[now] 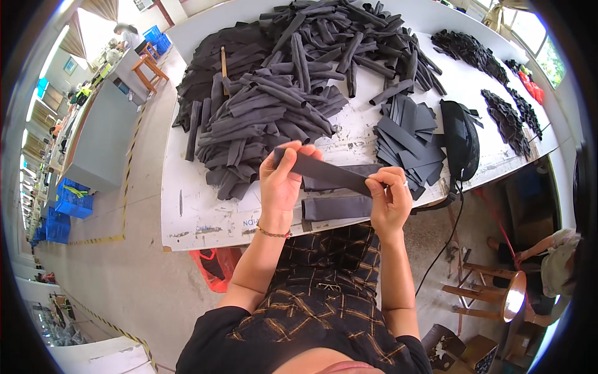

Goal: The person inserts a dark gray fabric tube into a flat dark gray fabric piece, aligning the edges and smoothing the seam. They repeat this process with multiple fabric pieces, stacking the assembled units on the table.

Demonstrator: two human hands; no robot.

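Observation:
Between my two hands a dark grey strip [329, 173] is stretched above the table's near edge. My left hand [282, 182] pinches its left end between thumb and fingers. The other end is gripped by my right hand [390, 198], thumb on top. Below the strip lie a flat dark grey sleeve-like piece [339, 209] and another beside it, partly covered by the strip and my hands. To the left is a heap of rolled dark grey fabric pieces [268, 118]. A fanned pile of flat dark strips [408, 140] rests just beyond my right hand.
The white table [199, 215] carries more dark piles toward its far side. A wooden stick [224, 68] lies among them. A black mesh-covered bag [460, 138] with a cord sits at the right. A wooden stool [492, 293] and a seated person [557, 262] are at the lower right.

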